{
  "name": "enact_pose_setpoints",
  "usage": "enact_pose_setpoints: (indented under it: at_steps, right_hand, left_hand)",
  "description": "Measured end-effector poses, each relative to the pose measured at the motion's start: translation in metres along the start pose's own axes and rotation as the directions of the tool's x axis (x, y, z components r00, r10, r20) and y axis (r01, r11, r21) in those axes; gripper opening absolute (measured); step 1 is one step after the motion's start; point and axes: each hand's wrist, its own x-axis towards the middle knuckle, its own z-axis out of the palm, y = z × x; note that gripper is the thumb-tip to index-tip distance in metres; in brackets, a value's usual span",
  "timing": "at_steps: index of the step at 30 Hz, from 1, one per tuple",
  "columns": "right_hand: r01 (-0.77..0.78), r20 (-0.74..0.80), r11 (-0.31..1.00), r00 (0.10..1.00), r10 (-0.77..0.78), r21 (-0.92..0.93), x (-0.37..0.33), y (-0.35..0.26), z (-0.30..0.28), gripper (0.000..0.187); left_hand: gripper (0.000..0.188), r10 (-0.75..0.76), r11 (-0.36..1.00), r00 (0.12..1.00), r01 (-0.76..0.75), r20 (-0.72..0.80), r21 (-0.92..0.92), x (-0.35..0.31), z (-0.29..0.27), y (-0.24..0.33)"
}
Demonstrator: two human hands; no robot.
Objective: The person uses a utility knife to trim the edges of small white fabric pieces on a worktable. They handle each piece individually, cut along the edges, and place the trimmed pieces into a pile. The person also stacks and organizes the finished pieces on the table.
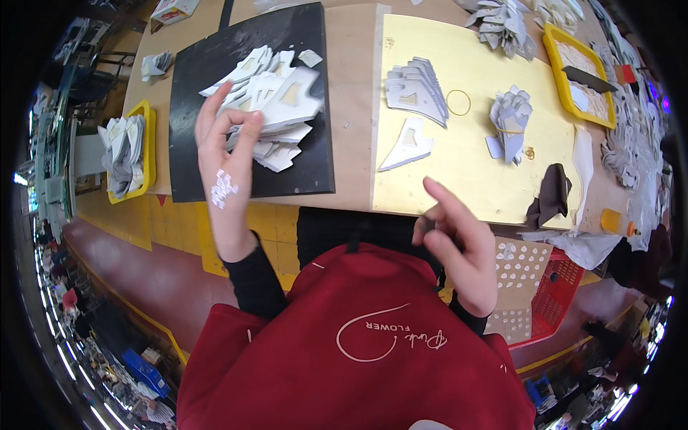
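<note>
My left hand (226, 154) is raised over the near edge of a black mat (215, 57). Its fingertips pinch the edge of a stack of white cut-out pieces (276, 100) that fans out over the mat. My right hand (459, 240) hangs at the table's near edge with fingers loosely curled and forefinger stretched out; it holds nothing that I can see. On the yellow board (480, 179) beyond it lie a single white cut piece (407, 145), a fanned pile of grey-white pieces (417, 89), a rubber band ring (459, 102) and a banded bundle of pieces (510, 118).
A yellow tray (148, 154) with white pieces sits at the left table edge, another yellow tray (555, 64) at the far right. A dark brown cloth (552, 197) lies on the board's right. A red basket (555, 297) stands below the table edge.
</note>
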Motion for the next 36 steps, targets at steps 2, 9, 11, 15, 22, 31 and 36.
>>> enact_pose_setpoints:
  at_steps: [2,9,11,15,22,31,36]
  right_hand:
    - [-0.079,-0.147,0.994,0.985,0.089,0.070,0.001,0.015,-0.003,0.047]
    - [-0.057,-0.328,0.991,0.940,0.094,0.122,0.007,0.016,0.000,0.040]
    - [-0.003,-0.313,1.000,0.950,0.011,0.025,0.008,0.011,0.002,0.040]
    - [0.104,-0.291,0.977,0.944,-0.156,-0.186,0.016,0.021,0.006,0.042]
    - [0.082,-0.222,0.890,0.975,0.022,0.449,0.027,0.052,0.016,0.046]
    - [0.274,-0.564,0.762,0.813,0.143,0.587,0.037,0.035,0.042,0.050]
    - [0.402,-0.494,0.911,0.776,-0.392,-0.092,0.026,0.037,0.029,0.036]
  left_hand:
    - [0.027,0.033,0.931,0.996,0.001,-0.088,0.364,-0.002,0.003,-0.013]
    - [0.028,0.212,0.977,0.930,-0.212,0.300,-0.031,-0.054,0.089,0.043]
    - [0.034,0.204,0.978,0.933,-0.204,0.297,-0.033,-0.060,0.108,0.044]
    - [0.024,0.034,0.997,0.871,0.002,0.490,-0.071,-0.060,0.108,0.047]
    - [0.014,0.007,0.810,0.761,0.376,0.649,-0.449,-0.056,0.070,0.051]
    - [0.009,0.012,0.557,0.901,0.354,0.433,-0.752,-0.065,0.073,0.058]
    - [0.012,0.107,0.682,0.915,0.218,0.390,-0.699,-0.062,0.068,0.059]
